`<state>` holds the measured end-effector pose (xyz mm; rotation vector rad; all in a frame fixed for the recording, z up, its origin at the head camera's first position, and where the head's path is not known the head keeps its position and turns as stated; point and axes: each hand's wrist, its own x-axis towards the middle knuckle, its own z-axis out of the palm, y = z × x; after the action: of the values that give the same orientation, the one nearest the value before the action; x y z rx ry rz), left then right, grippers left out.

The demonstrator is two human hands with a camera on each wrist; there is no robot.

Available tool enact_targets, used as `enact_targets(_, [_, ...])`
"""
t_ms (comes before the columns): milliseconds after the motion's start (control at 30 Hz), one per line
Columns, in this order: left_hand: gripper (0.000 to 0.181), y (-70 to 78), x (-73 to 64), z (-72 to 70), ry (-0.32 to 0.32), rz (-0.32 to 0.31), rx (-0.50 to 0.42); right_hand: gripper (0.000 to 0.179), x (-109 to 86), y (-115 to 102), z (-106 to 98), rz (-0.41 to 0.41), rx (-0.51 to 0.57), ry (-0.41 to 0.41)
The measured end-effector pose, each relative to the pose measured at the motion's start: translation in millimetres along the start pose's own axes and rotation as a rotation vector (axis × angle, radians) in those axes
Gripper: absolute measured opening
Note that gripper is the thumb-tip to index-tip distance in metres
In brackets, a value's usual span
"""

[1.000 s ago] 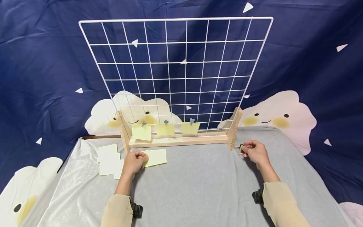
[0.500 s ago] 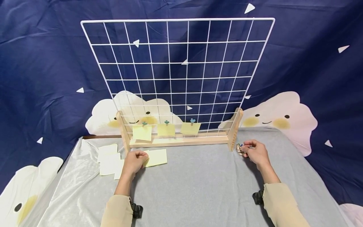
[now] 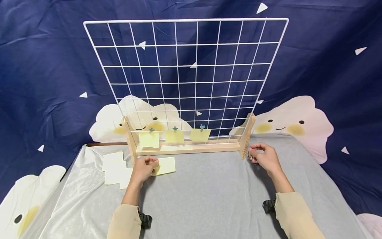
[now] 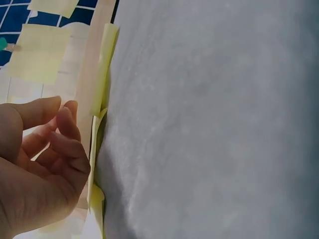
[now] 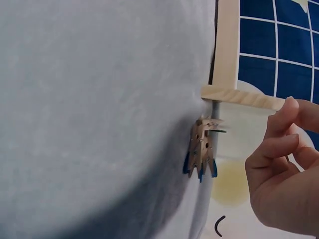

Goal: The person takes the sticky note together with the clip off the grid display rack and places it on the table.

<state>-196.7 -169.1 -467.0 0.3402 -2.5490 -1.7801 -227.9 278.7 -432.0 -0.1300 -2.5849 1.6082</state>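
Note:
My left hand [image 3: 144, 168], fingers loosely bent, hovers over the left end of a yellow sticky note [image 3: 167, 165] on the table. Nothing shows between the fingers of this hand [image 4: 45, 164] in the left wrist view, where curled note edges [image 4: 103, 69] lie beside it. My right hand [image 3: 266, 158] is above a small pile of wooden clothespins [image 3: 251, 157] by the rack's right foot. The right wrist view shows that pile of clothespins [image 5: 202, 144], some with blue ends, apart from the hand [image 5: 284, 174]; its bent fingers show nothing held.
A white wire grid [image 3: 186, 83] stands upright in a wooden base [image 3: 188, 150]. Heart clothespins fix three yellow notes [image 3: 174, 136] to its lower wires. Further pale notes [image 3: 114, 172] lie at the left on the grey cloth [image 3: 206, 199].
My right hand has lifted off the clothespins, its thumb and forefinger spreading and shifting slightly left. My left hand has risen a little and moved slightly right over the note.

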Motion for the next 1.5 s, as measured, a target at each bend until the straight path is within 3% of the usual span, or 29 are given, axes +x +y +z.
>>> enact_targets(300, [0.012,8.8,-0.9,6.1,0.016,0.030,0.003,0.032,0.0,-10.7,7.0,-0.030,0.107,-0.048])
enact_targets(600, [0.015,19.6,-0.5,20.7,0.004,0.132,-0.069,0.029,0.8,-24.6,16.0,-0.094,0.069,-0.045])
enact_targets(1033, [0.015,30.2,-0.5,39.1,0.030,0.189,-0.104,0.027,3.7,-38.4,24.1,-0.154,0.127,-0.055])
enact_targets(1500, [0.027,38.3,2.2,53.2,0.000,0.237,-0.166,0.030,6.1,-48.8,39.7,-0.174,0.175,-0.078])
